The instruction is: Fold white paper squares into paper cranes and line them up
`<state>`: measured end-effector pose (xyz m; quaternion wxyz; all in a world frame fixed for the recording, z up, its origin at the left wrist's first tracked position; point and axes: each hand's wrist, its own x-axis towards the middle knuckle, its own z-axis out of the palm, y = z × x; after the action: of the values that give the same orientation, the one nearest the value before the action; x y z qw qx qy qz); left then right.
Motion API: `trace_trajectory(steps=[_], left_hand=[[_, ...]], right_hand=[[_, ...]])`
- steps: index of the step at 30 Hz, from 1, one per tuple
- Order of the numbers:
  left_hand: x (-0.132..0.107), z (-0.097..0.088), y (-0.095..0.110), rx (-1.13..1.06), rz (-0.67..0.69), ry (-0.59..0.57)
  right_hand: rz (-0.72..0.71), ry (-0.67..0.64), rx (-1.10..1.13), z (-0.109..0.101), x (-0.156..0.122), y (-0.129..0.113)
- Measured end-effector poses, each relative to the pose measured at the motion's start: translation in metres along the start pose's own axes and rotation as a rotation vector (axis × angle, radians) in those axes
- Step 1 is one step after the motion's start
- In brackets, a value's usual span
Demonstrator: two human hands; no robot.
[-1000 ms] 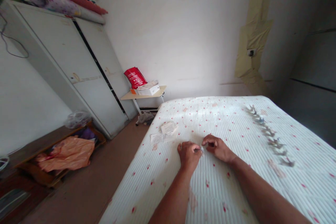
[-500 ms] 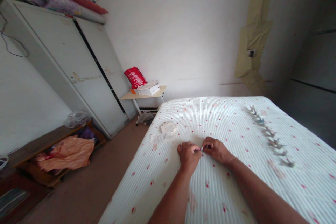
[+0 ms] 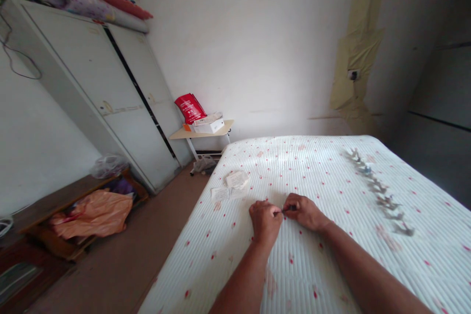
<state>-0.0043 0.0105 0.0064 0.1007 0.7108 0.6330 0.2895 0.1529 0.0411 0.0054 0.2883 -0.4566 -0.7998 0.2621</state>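
Both of my hands rest close together on the white mattress (image 3: 331,265) with small red marks. My left hand (image 3: 265,221) is closed in a pinch, and my right hand (image 3: 302,211) is closed too. Between their fingertips sits a tiny object (image 3: 283,210), too small to name. Small white paper packets (image 3: 231,185) lie on the mattress just beyond my left hand. A row of several small dark folded figures (image 3: 380,196) runs along the mattress to the right of my right hand.
A tall white wardrobe (image 3: 95,88) with rolled bedding on top stands at the left. A small table (image 3: 200,132) with a red bag and white boxes sits against the back wall. An orange plastic bag (image 3: 93,213) lies on a low wooden shelf at the left.
My hands have drawn slightly closer, so the fingertips now meet over the tiny object. Nothing else has moved.
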Motion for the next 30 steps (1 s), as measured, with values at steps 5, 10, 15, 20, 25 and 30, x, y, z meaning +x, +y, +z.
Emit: trace_trajectory(steps=[5,10,15,20,25,30], left_hand=[[-0.003,-0.001,-0.001,0.027,0.036,-0.030],[-0.006,0.001,-0.003,0.065,0.066,-0.054],[-0.005,0.000,-0.003,0.007,0.029,-0.041],[-0.001,-0.002,-0.002,-0.102,-0.046,0.037],[0.004,-0.001,-0.002,-0.138,-0.043,0.034],[0.007,0.003,-0.003,-0.187,-0.007,0.017]], right_hand=[[0.028,-0.021,0.000,-0.002,-0.001,-0.004],[0.014,-0.006,0.011,-0.004,-0.002,-0.005],[-0.017,0.000,0.022,-0.002,-0.002,0.001],[-0.038,0.029,-0.003,0.000,-0.001,0.005],[-0.066,0.072,0.071,0.002,-0.001,0.005],[-0.057,0.103,0.176,0.006,-0.004,0.006]])
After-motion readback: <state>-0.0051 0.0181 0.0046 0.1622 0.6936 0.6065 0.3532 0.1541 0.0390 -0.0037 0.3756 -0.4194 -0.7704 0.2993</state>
